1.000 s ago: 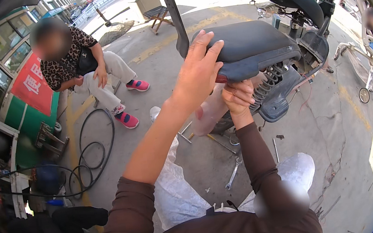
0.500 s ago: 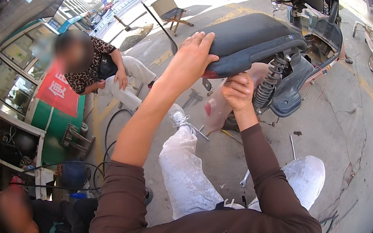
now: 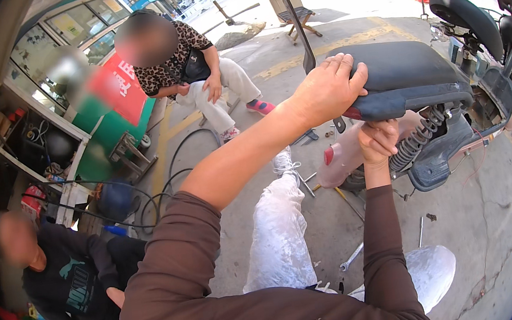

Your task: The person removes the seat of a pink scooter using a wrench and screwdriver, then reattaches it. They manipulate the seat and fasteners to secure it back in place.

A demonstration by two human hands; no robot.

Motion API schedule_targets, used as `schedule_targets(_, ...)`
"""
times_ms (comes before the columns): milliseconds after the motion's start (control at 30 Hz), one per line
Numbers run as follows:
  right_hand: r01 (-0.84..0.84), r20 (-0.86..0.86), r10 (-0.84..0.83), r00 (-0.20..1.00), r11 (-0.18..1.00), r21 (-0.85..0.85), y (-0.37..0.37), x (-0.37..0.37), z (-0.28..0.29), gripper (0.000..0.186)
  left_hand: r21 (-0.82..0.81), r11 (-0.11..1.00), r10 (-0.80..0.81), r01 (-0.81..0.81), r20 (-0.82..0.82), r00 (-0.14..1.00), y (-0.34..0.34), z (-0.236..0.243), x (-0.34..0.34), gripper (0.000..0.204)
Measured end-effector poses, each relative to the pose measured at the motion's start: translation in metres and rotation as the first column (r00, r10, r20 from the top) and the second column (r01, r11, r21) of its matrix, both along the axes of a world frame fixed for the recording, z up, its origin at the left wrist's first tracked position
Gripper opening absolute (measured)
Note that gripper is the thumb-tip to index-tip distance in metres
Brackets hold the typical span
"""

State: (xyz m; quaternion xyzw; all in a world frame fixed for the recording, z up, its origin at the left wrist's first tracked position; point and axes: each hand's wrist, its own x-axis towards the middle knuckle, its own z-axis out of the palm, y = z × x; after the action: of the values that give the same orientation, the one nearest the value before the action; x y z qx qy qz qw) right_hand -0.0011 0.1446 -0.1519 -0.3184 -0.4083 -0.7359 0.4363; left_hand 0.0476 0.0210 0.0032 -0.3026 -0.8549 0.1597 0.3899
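Scooter seat (image 3: 405,74), black and long, sits right under the left hand (image 3: 324,91). That hand lies on top of its back end with the fingers curled over the edge, grasping it. Just below, the right hand (image 3: 378,140) is closed in a fist under the seat, but I cannot tell what it grips. A coiled spring (image 3: 417,138) is just beside the right hand. A wrench (image 3: 351,257) lies on the ground below both hands. A person on a stool (image 3: 204,80) sits far off past the left hand.
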Motion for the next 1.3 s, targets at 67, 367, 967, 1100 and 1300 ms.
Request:
schedule_targets(67, -0.031, 0.015, 0.032, 0.999, 0.998, -0.046, -0.001, 0.000, 0.002, 0.030, -0.009, 1.000, 0.014, -0.014, 0.030, 0.999, 0.002, 0.004, 0.000, 0.042)
schedule_targets(367, -0.040, 0.040, 0.044, 0.998, 0.995, -0.090, -0.003, -0.001, -0.006, 0.028, 0.013, 0.997, 0.068, -0.071, 0.142, 0.988, 0.006, 0.002, 0.001, 0.043)
schedule_targets(967, -0.126, 0.236, 0.167, 0.957, 0.975, -0.182, -0.009, 0.012, -0.006, 0.030, -0.001, 0.996, 0.084, -0.086, 0.176, 0.981, 0.008, 0.008, 0.004, 0.048)
schedule_targets(1100, -0.076, 0.133, 0.108, 0.985, 0.971, -0.226, -0.016, 0.010, -0.005, 0.034, -0.096, 0.992, 0.103, -0.087, 0.177, 0.979, 0.009, 0.016, 0.007, 0.053)
schedule_targets(1300, 0.096, 0.043, -0.090, 0.995, 0.980, -0.175, -0.014, 0.002, -0.007, 0.037, -0.108, 0.991, 0.099, -0.083, 0.146, 0.984, 0.018, 0.017, 0.004, 0.053)
